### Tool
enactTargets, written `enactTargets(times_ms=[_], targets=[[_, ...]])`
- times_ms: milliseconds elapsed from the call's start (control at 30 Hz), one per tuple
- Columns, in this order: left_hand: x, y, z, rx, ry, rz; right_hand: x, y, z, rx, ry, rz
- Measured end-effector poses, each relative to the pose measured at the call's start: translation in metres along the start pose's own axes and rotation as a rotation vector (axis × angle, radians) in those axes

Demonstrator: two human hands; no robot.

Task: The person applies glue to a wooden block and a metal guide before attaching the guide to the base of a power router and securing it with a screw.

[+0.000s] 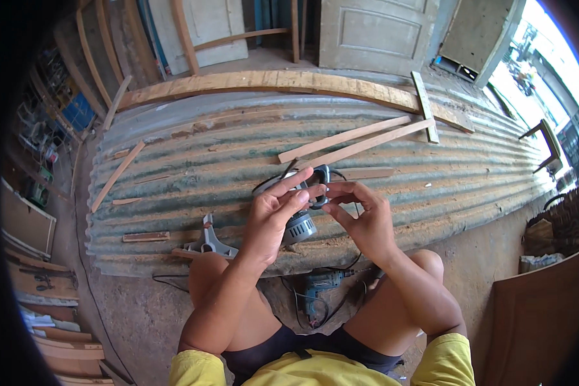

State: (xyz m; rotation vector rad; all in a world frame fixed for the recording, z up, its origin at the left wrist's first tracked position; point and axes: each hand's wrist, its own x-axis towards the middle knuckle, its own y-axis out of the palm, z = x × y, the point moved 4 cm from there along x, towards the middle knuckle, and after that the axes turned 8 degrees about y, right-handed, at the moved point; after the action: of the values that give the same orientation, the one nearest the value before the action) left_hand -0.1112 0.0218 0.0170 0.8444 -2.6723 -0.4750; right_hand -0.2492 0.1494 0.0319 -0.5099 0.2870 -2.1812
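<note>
My left hand (283,204) and my right hand (365,215) meet in front of me, fingertips close together. Both have their fingers pinched around something small that I cannot make out. Just beyond and below the fingers is a power tool with a grey vented motor housing (300,228) and a dark looped handle (322,175). It lies on the corrugated sheet (238,157), partly hidden by my left hand. Left of my left wrist rests a grey forked metal part (211,241). On the ground between my legs lies a blue-green corded drill (319,283).
Wood strips (347,138) and sawdust lie across the sheet. Along its far side runs a long curved plank (270,82), crossed by a short board (424,106). Panelled doors (379,35) stand behind. A brown panel (540,321) is at the lower right; cables trail around my feet.
</note>
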Motion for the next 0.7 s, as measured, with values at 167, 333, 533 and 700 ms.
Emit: enactTargets(times_ms=[167,333,533,700], targets=[[0.001,0.017,0.008,-0.073,0.019,0.149,-0.001,-0.010,0.003,-0.063,-0.025,-0.223],[-0.004,0.039,-0.002,0.012,0.092,0.255,-0.004,-0.026,0.002,-0.134,-0.124,-0.362],[-0.010,0.060,-0.003,0.108,0.189,0.346,-0.014,-0.042,0.006,-0.288,-0.329,-0.428],[-0.014,0.066,-0.004,0.087,0.126,0.358,-0.023,-0.051,0.008,-0.516,-0.447,-0.438]])
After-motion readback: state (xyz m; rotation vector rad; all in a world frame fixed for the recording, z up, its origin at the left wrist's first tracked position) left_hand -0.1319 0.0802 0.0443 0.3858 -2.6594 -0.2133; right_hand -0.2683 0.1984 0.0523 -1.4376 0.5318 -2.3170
